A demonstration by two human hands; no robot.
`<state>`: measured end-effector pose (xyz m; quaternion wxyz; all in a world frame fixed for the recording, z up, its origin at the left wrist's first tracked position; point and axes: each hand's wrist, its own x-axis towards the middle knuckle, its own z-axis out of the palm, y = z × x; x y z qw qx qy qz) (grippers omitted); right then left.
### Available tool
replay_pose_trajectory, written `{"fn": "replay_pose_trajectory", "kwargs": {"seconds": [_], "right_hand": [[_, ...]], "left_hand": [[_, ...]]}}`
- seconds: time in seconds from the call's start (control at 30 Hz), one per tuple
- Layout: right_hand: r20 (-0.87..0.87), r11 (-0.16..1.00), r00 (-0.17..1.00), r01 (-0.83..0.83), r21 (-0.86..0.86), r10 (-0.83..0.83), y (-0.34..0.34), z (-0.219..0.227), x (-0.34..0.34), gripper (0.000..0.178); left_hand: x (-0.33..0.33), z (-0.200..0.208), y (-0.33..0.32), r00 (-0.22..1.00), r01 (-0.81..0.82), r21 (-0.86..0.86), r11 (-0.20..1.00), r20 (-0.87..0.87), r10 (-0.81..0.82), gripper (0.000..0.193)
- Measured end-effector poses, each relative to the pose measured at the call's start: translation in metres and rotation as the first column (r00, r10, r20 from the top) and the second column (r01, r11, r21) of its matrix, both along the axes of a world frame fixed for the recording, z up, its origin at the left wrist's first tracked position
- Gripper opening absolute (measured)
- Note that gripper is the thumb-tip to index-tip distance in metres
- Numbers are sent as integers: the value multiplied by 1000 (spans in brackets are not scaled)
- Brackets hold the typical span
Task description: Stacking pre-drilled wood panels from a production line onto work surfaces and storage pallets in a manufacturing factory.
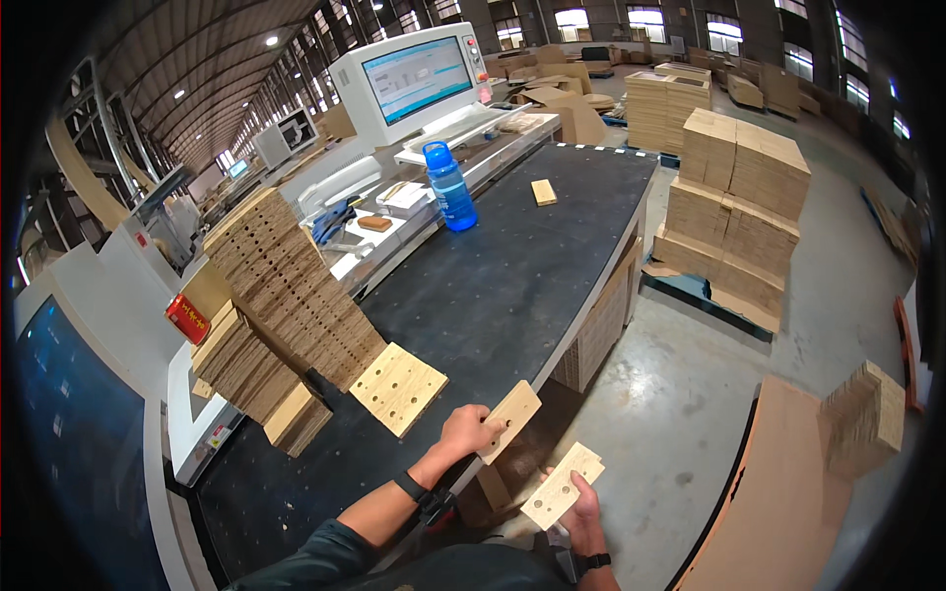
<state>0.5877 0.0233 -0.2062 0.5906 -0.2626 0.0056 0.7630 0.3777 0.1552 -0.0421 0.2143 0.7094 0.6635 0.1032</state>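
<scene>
At the near edge of the black table, my left hand is closed on a small light wooden board, its fingers over one end. My right hand is off the table's edge, gripping a drilled wooden board with round holes; a second layer seems to show along its far edge. The two boards are apart. Left of my left hand, a group of drilled boards lies flat on the table. Behind it rises a tall stack of boards with holes along their edges.
A shorter board stack has a red can on it. On the black table are a blue bottle and a loose wooden piece. A monitor console stands behind. Stacked boards sit on a pallet at right.
</scene>
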Motion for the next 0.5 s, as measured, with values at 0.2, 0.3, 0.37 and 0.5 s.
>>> {"fn": "replay_pose_trajectory", "kwargs": {"seconds": [0.2,0.3,0.37,0.5], "right_hand": [[-76,1000,997,24,-21,-25,2,-14,1,54],[-10,1000,1000,1,-9,-1,-3,-10,-2,54],[-64,1000,998,4,1,-4,2,-11,-2,54],[14,999,1000,2,-35,-2,-3,0,-6,53]], "left_hand": [[3,-1,6,985,-82,-60,995,147,90,39],[-1,-3,0,904,-130,-118,984,394,167,38],[-3,-1,11,971,-116,-83,990,203,130,37],[-10,-3,8,924,-116,-141,983,347,159,36]]}}
